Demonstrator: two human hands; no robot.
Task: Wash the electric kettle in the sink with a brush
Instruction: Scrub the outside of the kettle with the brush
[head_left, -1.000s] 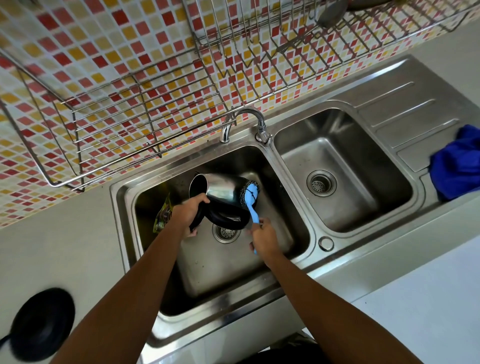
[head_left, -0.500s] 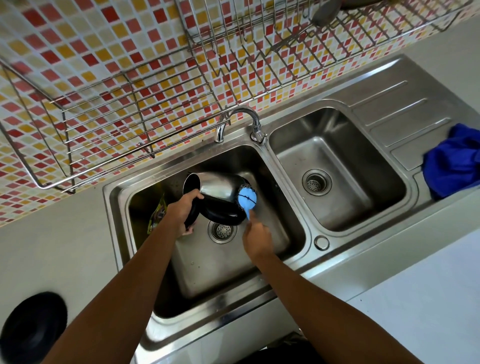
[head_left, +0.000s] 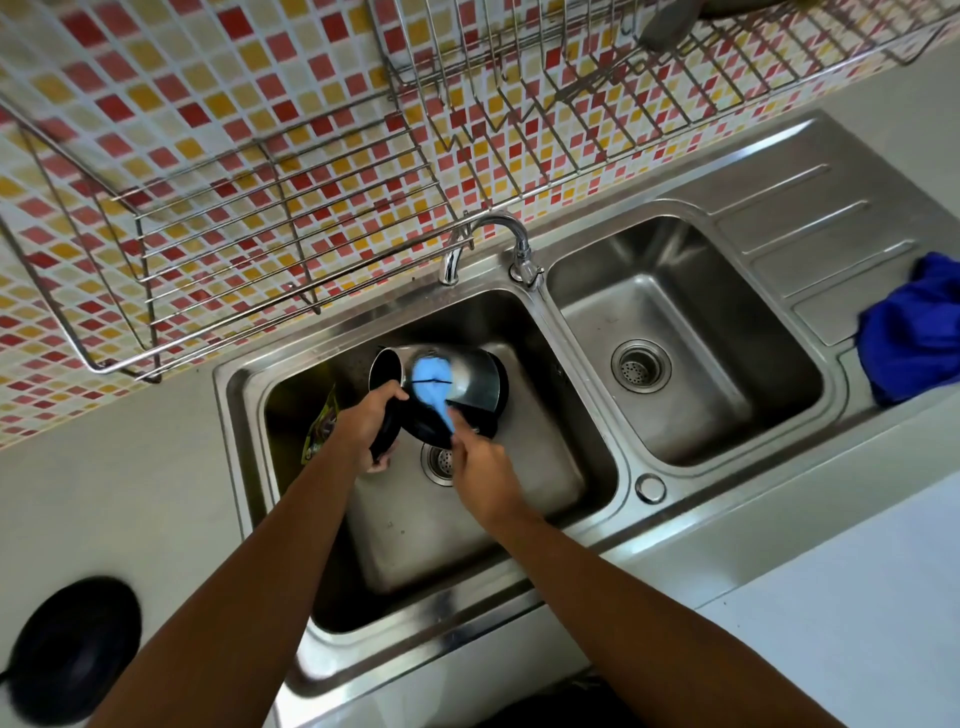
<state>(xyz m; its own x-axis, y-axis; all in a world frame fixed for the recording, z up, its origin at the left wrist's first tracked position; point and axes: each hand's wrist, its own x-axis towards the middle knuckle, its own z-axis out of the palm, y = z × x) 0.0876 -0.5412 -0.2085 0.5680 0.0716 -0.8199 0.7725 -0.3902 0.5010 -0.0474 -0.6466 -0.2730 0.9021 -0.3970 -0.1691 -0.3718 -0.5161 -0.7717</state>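
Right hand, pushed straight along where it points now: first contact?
The kettle. The right hand grips the blue brush, pointing up-left in the view; the brush head seems to lie on the kettle's steel side, though depth is unclear.

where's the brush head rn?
Head view, centre: the blue brush rests against the steel side of the kettle near its mouth, inside the left basin, handle in the right hand.

Kettle (head_left: 475, 371): shiny steel body, glossy black plastic handle
Brush (head_left: 431, 376): smooth light-blue plastic
Sink (head_left: 467, 545): brushed stainless steel, dull sheen
Tap (head_left: 501, 226): polished chrome
Dish rack (head_left: 298, 236): bright metal wire
Cloth (head_left: 914, 332): soft blue fabric, matt
Wall tiles (head_left: 156, 78): glazed mosaic
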